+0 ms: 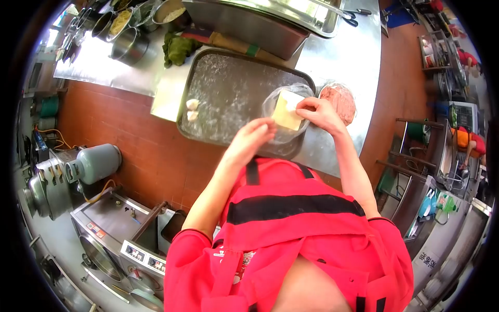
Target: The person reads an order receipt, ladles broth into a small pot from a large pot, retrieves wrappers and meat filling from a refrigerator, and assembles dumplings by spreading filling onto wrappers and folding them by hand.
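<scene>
A stack of square yellow dough wrappers (pixel 285 115) lies in a clear plastic bag (pixel 269 104) at the right end of a dark, flour-dusted tray (pixel 223 93). My right hand (pixel 321 114) pinches a wrapper at the stack's right edge between thumb and fingertips. Just left of the stack is my left hand (pixel 253 136), its fingers extended towards the wrappers and holding nothing. A couple of small folded dumplings (pixel 192 109) sit at the tray's left end. Right of my right hand stands a round bowl of pink minced meat (pixel 339 101).
A large steel container (pixel 244 26) stands behind the tray, with a green cloth (pixel 178 49) to its left. Metal pots (pixel 130 46) crowd the table's back left. Scissors (pixel 349 20) lie at the back right. A gas cylinder (pixel 99 163) and cooking equipment (pixel 112 218) stand left.
</scene>
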`<action>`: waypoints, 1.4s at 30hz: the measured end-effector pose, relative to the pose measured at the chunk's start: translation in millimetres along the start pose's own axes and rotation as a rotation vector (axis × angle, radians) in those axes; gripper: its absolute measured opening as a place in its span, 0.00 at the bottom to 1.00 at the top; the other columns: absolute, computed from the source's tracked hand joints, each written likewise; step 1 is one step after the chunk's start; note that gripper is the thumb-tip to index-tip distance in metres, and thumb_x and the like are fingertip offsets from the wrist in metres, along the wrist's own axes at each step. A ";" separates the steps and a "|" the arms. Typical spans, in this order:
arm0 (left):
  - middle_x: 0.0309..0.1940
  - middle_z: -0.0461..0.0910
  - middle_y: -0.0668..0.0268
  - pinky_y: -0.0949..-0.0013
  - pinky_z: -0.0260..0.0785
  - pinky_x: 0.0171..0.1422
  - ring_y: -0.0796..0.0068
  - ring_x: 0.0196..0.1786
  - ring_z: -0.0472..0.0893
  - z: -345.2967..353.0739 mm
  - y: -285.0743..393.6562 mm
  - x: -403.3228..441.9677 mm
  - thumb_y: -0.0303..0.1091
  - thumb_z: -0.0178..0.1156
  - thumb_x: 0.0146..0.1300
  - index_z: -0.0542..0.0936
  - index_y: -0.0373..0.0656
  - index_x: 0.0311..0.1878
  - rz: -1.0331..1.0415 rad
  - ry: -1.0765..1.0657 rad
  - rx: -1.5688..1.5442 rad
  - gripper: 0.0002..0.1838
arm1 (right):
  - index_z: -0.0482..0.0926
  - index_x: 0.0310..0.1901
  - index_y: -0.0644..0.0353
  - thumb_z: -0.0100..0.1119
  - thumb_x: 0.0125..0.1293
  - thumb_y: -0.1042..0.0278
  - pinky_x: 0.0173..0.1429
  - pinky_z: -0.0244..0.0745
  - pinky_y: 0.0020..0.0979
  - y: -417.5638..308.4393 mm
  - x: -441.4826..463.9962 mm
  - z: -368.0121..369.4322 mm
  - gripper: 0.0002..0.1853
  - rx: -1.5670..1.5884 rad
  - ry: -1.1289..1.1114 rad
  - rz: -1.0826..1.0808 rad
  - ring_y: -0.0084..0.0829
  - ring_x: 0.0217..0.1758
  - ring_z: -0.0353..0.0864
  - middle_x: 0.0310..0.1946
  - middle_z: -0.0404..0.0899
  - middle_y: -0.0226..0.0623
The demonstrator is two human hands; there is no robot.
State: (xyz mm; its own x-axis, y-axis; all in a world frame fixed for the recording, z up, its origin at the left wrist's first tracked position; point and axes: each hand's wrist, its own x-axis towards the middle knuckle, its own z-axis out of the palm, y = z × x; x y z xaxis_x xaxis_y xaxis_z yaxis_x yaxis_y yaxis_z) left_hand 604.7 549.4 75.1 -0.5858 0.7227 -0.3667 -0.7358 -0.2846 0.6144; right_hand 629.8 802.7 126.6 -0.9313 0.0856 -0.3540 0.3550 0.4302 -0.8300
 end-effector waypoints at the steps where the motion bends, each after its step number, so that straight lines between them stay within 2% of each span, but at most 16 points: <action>1: 0.57 0.72 0.53 0.63 0.65 0.66 0.64 0.61 0.72 7.8 -2.5 6.8 0.41 0.51 0.71 0.67 0.34 0.62 0.037 0.013 -0.095 0.24 | 0.81 0.39 0.65 0.64 0.57 0.64 0.45 0.73 0.26 -4.6 -1.5 -3.5 0.13 0.125 -0.031 0.049 0.24 0.39 0.79 0.34 0.82 0.35; 3: 0.63 0.66 0.51 0.56 0.56 0.72 0.58 0.68 0.66 15.0 -11.1 21.4 0.52 0.47 0.71 0.63 0.33 0.65 0.055 -0.028 -0.247 0.32 | 0.81 0.38 0.64 0.65 0.58 0.63 0.43 0.72 0.25 -18.5 -7.5 1.8 0.12 0.138 -0.131 -0.020 0.21 0.37 0.77 0.32 0.82 0.32; 7: 0.65 0.65 0.55 0.54 0.55 0.73 0.58 0.69 0.64 37.0 -16.7 41.0 0.61 0.50 0.64 0.60 0.34 0.68 -0.085 -0.132 -0.619 0.41 | 0.81 0.37 0.63 0.63 0.61 0.65 0.42 0.73 0.23 -42.7 -22.4 0.5 0.10 -0.022 -0.178 -0.302 0.21 0.35 0.77 0.30 0.81 0.29; 10: 0.66 0.64 0.54 0.54 0.54 0.74 0.57 0.69 0.63 53.8 -21.3 33.9 0.62 0.55 0.60 0.59 0.36 0.69 -0.035 -0.153 -0.589 0.45 | 0.80 0.38 0.65 0.60 0.61 0.66 0.45 0.72 0.26 -21.6 -19.3 -57.1 0.10 0.248 0.131 -0.059 0.25 0.37 0.77 0.32 0.81 0.36; 11: 0.67 0.63 0.54 0.50 0.54 0.74 0.55 0.70 0.63 57.0 -23.8 32.5 0.60 0.63 0.54 0.58 0.39 0.70 -0.001 -0.125 -0.561 0.49 | 0.80 0.39 0.65 0.60 0.62 0.67 0.44 0.73 0.25 3.6 -7.9 -82.3 0.09 0.266 0.220 -0.111 0.23 0.36 0.77 0.31 0.81 0.34; 12: 0.67 0.63 0.54 0.48 0.54 0.74 0.54 0.69 0.63 60.6 -25.7 30.8 0.57 0.65 0.54 0.57 0.39 0.70 0.018 -0.117 -0.509 0.48 | 0.80 0.40 0.65 0.60 0.62 0.69 0.43 0.73 0.25 34.9 9.7 -108.5 0.08 0.286 0.312 -0.162 0.21 0.36 0.77 0.30 0.81 0.32; 14: 0.67 0.63 0.54 0.45 0.55 0.72 0.53 0.69 0.63 70.5 -30.3 28.2 0.51 0.68 0.54 0.57 0.41 0.71 0.059 -0.102 -0.406 0.47 | 0.80 0.42 0.63 0.61 0.61 0.64 0.44 0.73 0.26 78.1 40.1 -156.7 0.12 -0.083 0.314 -0.070 0.24 0.37 0.78 0.33 0.81 0.37; 15: 0.67 0.62 0.53 0.43 0.57 0.71 0.52 0.69 0.63 74.3 -34.3 27.6 0.35 0.67 0.54 0.56 0.41 0.71 0.029 -0.048 -0.451 0.43 | 0.80 0.42 0.63 0.61 0.60 0.62 0.45 0.74 0.28 86.7 55.8 -164.2 0.14 -0.252 0.249 -0.020 0.27 0.38 0.79 0.34 0.81 0.38; 17: 0.67 0.62 0.52 0.43 0.58 0.70 0.52 0.69 0.63 83.9 -35.0 26.0 0.28 0.62 0.52 0.56 0.41 0.71 0.027 0.028 -0.341 0.42 | 0.80 0.43 0.62 0.62 0.59 0.58 0.47 0.74 0.30 102.9 81.0 -171.1 0.17 -0.584 0.111 0.079 0.32 0.39 0.80 0.36 0.82 0.42; 19: 0.66 0.64 0.50 0.43 0.60 0.69 0.50 0.68 0.65 91.8 -33.2 26.9 0.22 0.54 0.52 0.56 0.37 0.71 0.053 0.094 -0.305 0.39 | 0.82 0.40 0.58 0.57 0.58 0.56 0.46 0.75 0.37 114.3 101.3 -160.2 0.15 -0.758 0.007 -0.023 0.43 0.41 0.81 0.37 0.82 0.44; 26: 0.57 0.73 0.50 0.50 0.67 0.65 0.53 0.59 0.74 92.7 -29.3 30.2 0.24 0.49 0.62 0.65 0.28 0.62 -0.076 0.224 -0.362 0.24 | 0.77 0.30 0.57 0.54 0.58 0.59 0.42 0.73 0.40 118.3 105.1 -162.6 0.11 -0.797 -0.062 -0.072 0.44 0.37 0.80 0.33 0.81 0.42; 28: 0.56 0.73 0.49 0.51 0.68 0.64 0.52 0.58 0.75 95.9 -33.1 37.6 0.25 0.49 0.63 0.65 0.27 0.61 -0.117 0.227 -0.315 0.23 | 0.75 0.32 0.59 0.55 0.59 0.65 0.36 0.73 0.35 140.2 101.0 -178.9 0.07 -0.413 0.183 -0.178 0.37 0.30 0.79 0.28 0.80 0.42; 30: 0.56 0.74 0.49 0.51 0.69 0.63 0.52 0.57 0.76 94.7 -41.8 43.6 0.25 0.50 0.64 0.66 0.27 0.60 -0.195 0.202 -0.281 0.22 | 0.75 0.35 0.61 0.53 0.63 0.68 0.32 0.72 0.29 96.3 45.1 -190.4 0.06 -0.004 0.362 -0.059 0.27 0.28 0.77 0.27 0.80 0.37; 34: 0.55 0.74 0.49 0.51 0.70 0.62 0.53 0.56 0.77 97.0 -62.1 64.8 0.25 0.50 0.63 0.66 0.26 0.59 -0.335 0.072 -0.231 0.21 | 0.75 0.46 0.63 0.53 0.67 0.70 0.30 0.66 0.18 76.3 -69.9 -183.3 0.09 0.230 0.280 -0.056 0.16 0.26 0.70 0.29 0.79 0.31; 38: 0.52 0.75 0.51 0.54 0.71 0.60 0.55 0.54 0.78 112.9 -74.0 76.8 0.23 0.48 0.63 0.67 0.29 0.57 -0.454 0.076 -0.237 0.19 | 0.78 0.48 0.65 0.56 0.65 0.73 0.36 0.71 0.26 91.5 -139.9 -134.7 0.11 -0.131 0.228 -0.082 0.19 0.30 0.75 0.30 0.81 0.31; 42: 0.56 0.73 0.49 0.50 0.68 0.64 0.53 0.58 0.75 121.4 -83.4 82.4 0.25 0.48 0.64 0.65 0.28 0.60 -0.422 0.011 -0.282 0.21 | 0.80 0.44 0.57 0.58 0.62 0.74 0.37 0.74 0.30 98.8 -143.0 -124.4 0.09 -0.585 0.317 -0.301 0.35 0.32 0.79 0.29 0.79 0.35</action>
State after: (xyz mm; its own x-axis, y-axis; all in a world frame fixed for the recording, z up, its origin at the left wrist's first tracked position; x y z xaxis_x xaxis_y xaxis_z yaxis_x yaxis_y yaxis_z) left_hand 659.0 709.1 78.5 -0.2203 0.8050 -0.5508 -0.9713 -0.1293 0.1996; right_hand 788.0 944.8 148.8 -0.9919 0.1064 0.0687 0.0614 0.8784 -0.4741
